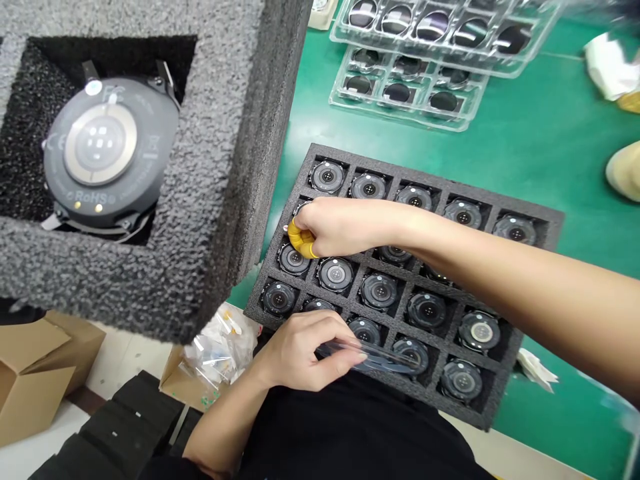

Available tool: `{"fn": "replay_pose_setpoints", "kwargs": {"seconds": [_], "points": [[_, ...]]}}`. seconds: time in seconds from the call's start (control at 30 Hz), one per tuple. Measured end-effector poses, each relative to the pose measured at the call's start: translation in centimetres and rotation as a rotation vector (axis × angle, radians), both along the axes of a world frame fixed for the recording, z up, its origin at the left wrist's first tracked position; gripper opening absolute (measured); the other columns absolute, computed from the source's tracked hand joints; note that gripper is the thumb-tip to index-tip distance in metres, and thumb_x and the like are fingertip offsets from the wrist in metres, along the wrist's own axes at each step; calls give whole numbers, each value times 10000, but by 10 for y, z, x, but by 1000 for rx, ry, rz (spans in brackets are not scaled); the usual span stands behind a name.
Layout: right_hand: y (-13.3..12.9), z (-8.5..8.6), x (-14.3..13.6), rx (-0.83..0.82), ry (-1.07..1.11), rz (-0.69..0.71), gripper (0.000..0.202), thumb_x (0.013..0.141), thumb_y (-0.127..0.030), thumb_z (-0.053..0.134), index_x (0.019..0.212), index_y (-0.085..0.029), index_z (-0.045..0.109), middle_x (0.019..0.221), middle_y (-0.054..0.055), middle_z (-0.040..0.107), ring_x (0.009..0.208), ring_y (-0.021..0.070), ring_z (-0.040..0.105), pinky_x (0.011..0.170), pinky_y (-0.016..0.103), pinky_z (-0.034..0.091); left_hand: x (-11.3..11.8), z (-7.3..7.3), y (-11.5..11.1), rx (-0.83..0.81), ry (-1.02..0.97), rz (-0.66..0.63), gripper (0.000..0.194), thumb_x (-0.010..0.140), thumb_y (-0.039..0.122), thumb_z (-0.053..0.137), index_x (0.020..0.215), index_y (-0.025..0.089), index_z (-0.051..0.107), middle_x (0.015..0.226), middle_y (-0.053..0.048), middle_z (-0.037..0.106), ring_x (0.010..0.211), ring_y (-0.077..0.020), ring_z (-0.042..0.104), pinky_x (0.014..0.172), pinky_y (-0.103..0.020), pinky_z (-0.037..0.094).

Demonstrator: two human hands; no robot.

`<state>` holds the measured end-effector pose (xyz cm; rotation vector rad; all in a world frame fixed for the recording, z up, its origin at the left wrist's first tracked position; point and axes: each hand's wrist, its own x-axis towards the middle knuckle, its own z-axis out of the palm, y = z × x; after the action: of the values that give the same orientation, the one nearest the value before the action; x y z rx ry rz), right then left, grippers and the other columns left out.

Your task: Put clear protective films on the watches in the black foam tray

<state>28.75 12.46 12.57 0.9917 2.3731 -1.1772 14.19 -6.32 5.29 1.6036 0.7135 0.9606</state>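
My left hand [313, 350] pinches a clear plastic film [387, 359] between thumb and fingers, over the near edge of a dark foam tray [547, 223]. Round watch cases [379, 291] sit in the tray's square pockets, most with their sensor backs up. My right hand [333, 227], yellow finger cots [300, 239] on its fingers, reaches across to the tray's left side. Its fingers are curled together at a pocket there, beside a watch case [294, 259]. What they grip, if anything, is hidden by the hand.
Close on the left rises a tall foam stack [220, 220] with a watch [105, 150] in its top pocket. Clear trays [400, 117] of round dark lenses lie at the back of the green table [525, 133]. Below left are plastic bags [225, 343] and a cardboard box [40, 373].
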Motion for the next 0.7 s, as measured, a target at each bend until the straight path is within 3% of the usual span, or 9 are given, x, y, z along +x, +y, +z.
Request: {"fn": "replay_pose_setpoints", "kwargs": {"seconds": [0.47,0.7], "points": [[-1,-4,1,28,8,0,190,824,-51,628,808,-186,761,634,-47,615,585,128,450,640,296,363,0,0,-1,3,-6,5,125,1049,254,727,965,161,718,857,-77,792,757,-168,739,732,-263,615],[-7,11,3,136,-67,-8,173,900,-105,625,795,-188,735,639,-11,605,563,137,397,615,318,330,-1,-2,-2,-21,24,-4,142,1047,281,727,969,163,728,865,-80,793,761,-174,740,737,-275,621]]}}
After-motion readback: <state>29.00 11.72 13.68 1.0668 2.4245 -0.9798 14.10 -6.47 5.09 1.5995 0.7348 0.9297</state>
